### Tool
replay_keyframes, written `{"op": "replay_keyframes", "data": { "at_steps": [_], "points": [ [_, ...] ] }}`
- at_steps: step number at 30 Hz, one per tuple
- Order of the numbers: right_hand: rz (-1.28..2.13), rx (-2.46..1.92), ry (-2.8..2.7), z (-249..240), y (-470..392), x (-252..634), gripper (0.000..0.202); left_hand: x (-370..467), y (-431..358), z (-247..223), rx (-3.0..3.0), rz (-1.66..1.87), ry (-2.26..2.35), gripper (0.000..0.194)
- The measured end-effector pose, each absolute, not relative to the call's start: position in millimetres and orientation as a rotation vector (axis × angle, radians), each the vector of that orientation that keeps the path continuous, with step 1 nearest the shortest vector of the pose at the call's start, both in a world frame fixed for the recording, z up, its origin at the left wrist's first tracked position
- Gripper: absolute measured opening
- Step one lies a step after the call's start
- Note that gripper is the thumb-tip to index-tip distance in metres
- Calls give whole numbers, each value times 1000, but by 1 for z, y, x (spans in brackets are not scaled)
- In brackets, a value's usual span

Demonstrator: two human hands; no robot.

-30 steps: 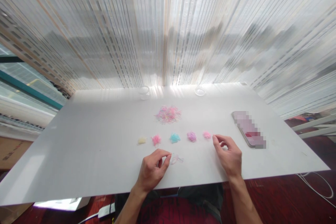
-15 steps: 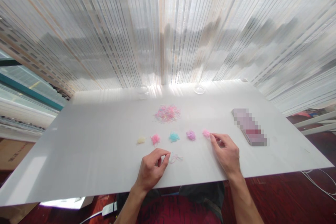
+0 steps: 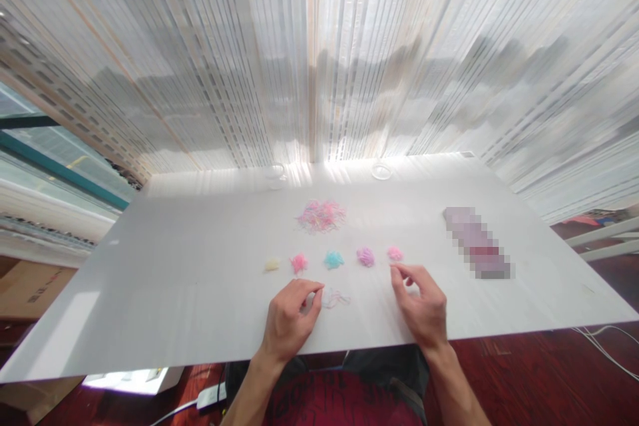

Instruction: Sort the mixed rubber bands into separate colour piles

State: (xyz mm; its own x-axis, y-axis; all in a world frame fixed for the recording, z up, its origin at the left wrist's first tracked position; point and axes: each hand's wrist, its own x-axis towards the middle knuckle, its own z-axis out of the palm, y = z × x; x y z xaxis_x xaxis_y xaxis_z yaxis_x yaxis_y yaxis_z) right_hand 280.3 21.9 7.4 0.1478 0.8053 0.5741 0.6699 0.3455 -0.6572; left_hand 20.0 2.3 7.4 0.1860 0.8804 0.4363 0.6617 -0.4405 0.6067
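On the white table lies a row of small piles: yellow [image 3: 271, 265], deep pink [image 3: 299, 263], turquoise [image 3: 333, 259], purple [image 3: 366, 256] and light pink [image 3: 395, 253]. Behind them is a larger mixed heap of thin strands [image 3: 322, 215]. My left hand [image 3: 293, 313] rests near the front edge, thumb and forefinger pinched at a few loose strands [image 3: 337, 298]; what lies between the tips is too small to name. Just below the light pink pile, my right hand [image 3: 422, 299] has its thumb and forefinger together, and anything between them cannot be made out.
A blurred-out flat object [image 3: 478, 243] lies at the right of the table [image 3: 174, 279]. Two clear rings [image 3: 381, 170] sit at the back edge by the curtain. Below the table are a power strip [image 3: 211, 397] and cables.
My right hand has pulled back from the light pink pile, down and slightly to the left. My left hand stays pinched beside the loose strands. The view has shifted slightly.
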Motion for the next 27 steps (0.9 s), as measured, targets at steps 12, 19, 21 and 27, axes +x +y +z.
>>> {"op": "replay_keyframes", "data": {
  "at_steps": [12,19,21,27],
  "points": [
    [480,-1121,-1976,-1,6,222,13,13,-7,14,2311,841,1537,10],
    [489,-1134,-1987,-2,6,222,11,15,-6,10,2329,878,1496,10],
    [501,-1137,-1985,-2,6,222,11,14,-6,10,2313,887,1483,11],
    [515,-1126,-1996,-2,7,223,11,13,-8,12,2247,884,1455,12]
  ]
}}
